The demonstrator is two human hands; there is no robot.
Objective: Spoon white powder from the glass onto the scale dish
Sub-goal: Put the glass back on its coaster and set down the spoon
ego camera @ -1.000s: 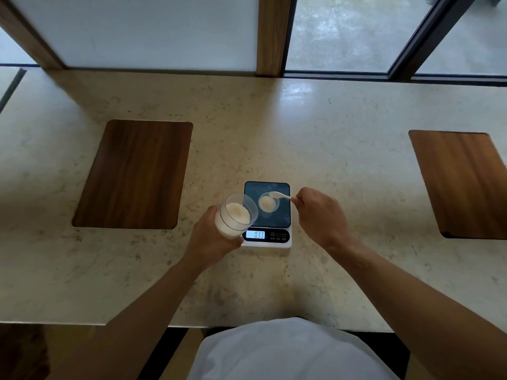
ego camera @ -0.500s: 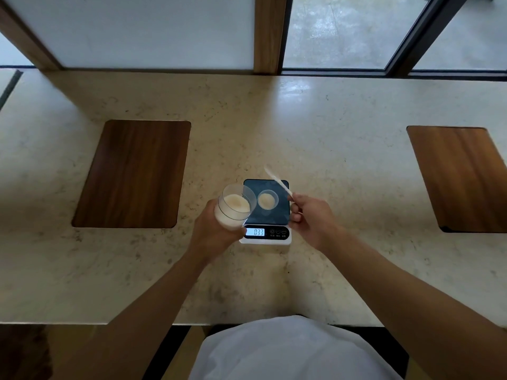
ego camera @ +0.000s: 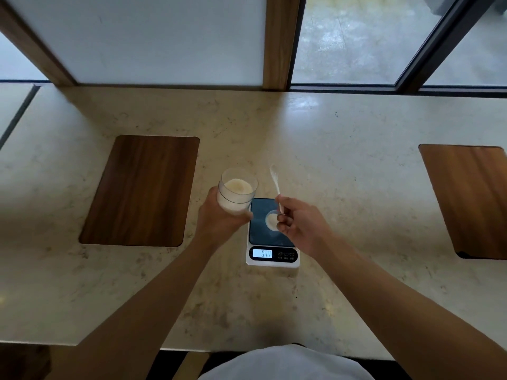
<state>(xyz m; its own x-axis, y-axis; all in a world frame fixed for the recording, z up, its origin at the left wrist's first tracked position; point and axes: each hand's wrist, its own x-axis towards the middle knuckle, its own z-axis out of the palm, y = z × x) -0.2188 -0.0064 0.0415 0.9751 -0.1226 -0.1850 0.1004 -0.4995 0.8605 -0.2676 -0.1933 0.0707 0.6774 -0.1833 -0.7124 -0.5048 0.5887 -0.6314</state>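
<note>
Between scoops: spoon raised, glass held off the desk.

White powder (ego camera: pixel 237 185) sits in the glass (ego camera: pixel 236 193), gripped by the left hand (ego camera: pixel 219 218) just left of the scale (ego camera: pixel 272 235). Small dish (ego camera: pixel 271 221) on the scale holds some powder, partly hidden. Right hand (ego camera: pixel 297 224) pinches a white spoon (ego camera: pixel 275 180), bowl up, apparently empty. Next, likely: dip spoon into glass.

Digits are shown on the lit display (ego camera: pixel 262 253) of the scale (ego camera: pixel 272 260), but they are too blurred to be read with certainty. Small labels under its buttons (ego camera: pixel 286 254) cannot be made out.
</note>
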